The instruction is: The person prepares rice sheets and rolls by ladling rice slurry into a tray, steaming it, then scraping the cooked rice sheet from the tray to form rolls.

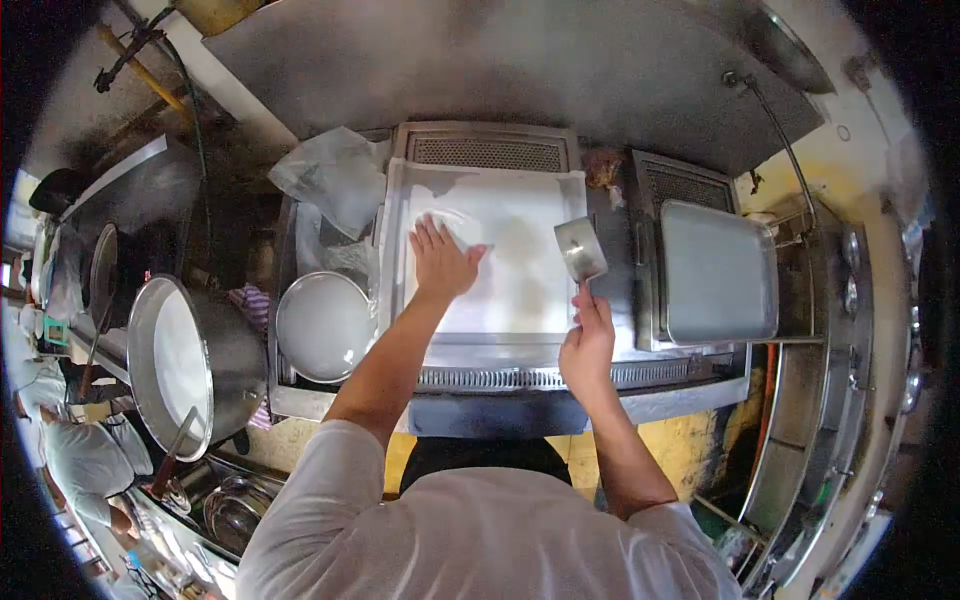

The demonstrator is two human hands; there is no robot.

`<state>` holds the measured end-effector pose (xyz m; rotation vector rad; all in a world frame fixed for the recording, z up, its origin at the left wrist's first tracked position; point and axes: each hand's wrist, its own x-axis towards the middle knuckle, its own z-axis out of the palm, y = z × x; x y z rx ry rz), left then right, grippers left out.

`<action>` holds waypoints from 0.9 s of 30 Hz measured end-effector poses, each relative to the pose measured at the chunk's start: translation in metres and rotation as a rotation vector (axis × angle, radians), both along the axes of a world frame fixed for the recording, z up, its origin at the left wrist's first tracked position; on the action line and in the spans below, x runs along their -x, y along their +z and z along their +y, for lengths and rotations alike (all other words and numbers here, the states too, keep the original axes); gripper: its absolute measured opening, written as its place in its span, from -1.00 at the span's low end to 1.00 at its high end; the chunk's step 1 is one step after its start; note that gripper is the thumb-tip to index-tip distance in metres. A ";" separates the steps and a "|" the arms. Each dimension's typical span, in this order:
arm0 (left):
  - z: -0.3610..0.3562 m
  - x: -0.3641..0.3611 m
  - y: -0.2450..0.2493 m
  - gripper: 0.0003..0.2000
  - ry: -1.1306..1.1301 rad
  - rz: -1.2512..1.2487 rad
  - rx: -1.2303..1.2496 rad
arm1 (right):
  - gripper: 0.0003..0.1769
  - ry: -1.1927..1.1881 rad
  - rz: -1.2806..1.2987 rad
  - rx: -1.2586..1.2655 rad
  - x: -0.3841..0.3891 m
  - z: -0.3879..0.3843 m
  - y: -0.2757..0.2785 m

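Observation:
My left hand (443,262) lies palm down with its fingers spread on a white, wet-looking sheet (485,305). The sheet covers a shallow rectangular tray (577,185) in front of me, with a greyish patch and wrinkles along its far edge. In my right hand (588,355) is a scraper (580,246) with a wide, shiny metal blade. Fingers wrap its handle, and the blade overlaps the tray's right edge in this view. A round bowl of white liquid (323,326) stands to the left of the tray.
Left, a large metal pot (228,355) holds white liquid with a long handle leaning in it. Another rectangular tray (718,270) sits on the right. A clear plastic bag (335,180) lies behind the bowl. Another person (95,455) bends at the far left. Steam hazes the back.

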<state>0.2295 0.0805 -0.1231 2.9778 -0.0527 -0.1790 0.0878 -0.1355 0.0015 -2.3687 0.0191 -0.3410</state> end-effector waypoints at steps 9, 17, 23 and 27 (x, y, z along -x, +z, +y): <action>-0.069 -0.053 0.005 -0.07 -0.089 -0.037 -0.029 | -0.21 0.047 0.139 -0.130 0.017 -0.018 0.010; -0.081 -0.005 0.026 -0.20 -0.155 -0.151 0.104 | -0.24 0.093 0.163 -0.180 0.009 -0.030 -0.005; 0.071 0.053 0.027 -0.63 0.127 -0.427 0.432 | -0.35 0.159 0.132 -0.191 -0.014 -0.041 -0.043; 0.184 0.106 -0.025 -0.65 0.581 -0.362 0.176 | -0.42 0.175 0.175 -0.180 -0.039 -0.046 -0.060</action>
